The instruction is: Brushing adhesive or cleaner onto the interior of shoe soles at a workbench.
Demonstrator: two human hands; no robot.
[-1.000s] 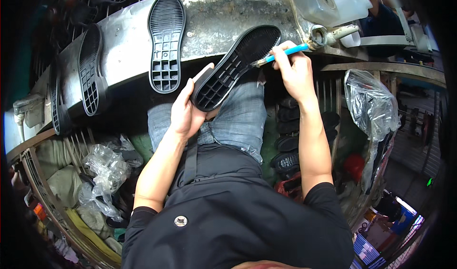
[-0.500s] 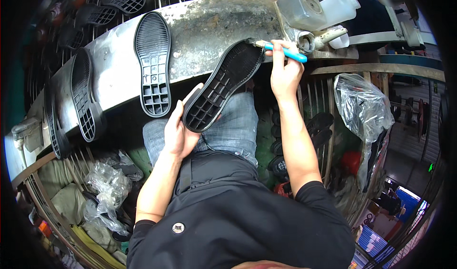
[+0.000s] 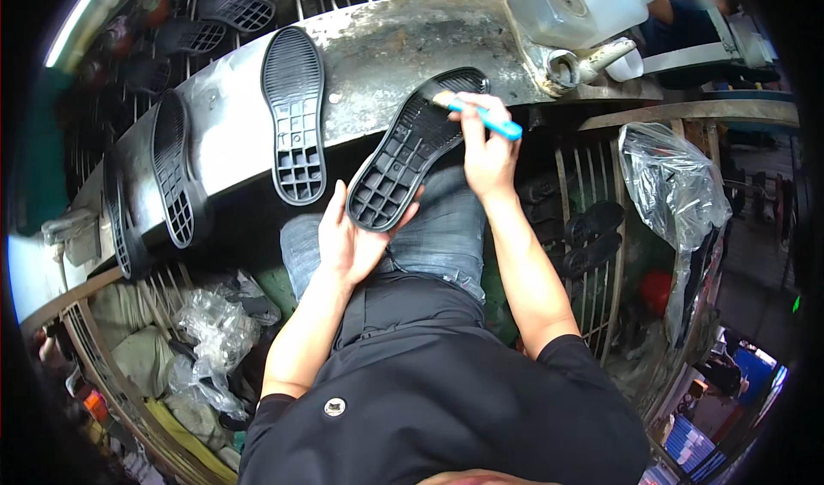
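Note:
My left hand [image 3: 353, 243] is closed around the heel end of a black shoe sole [image 3: 403, 154], tilted over my lap with its gridded, hollow side up. The sole's toe end reaches over the metal bench. In my right hand [image 3: 491, 154] is a brush with a blue handle [image 3: 489, 118]; its bristles touch the inside of the sole around the forefoot. Left of the held sole, another black sole [image 3: 294, 116] lies on the bench with its heel past the near edge. Two further soles [image 3: 178, 172] lie farther left along that edge.
The worn metal bench [image 3: 386, 43] curves across in front of me. At its right end stand a translucent square container [image 3: 549, 11], a white plastic bottle [image 3: 620, 9] and a small metal pot [image 3: 562, 71]. Racks with more soles [image 3: 236, 9] lie beyond. Plastic bags hang right and lie lower left.
The brush has moved from the toe tip inward and toward the heel along the sole. My right hand has come left and nearer; the whole view has shifted slightly.

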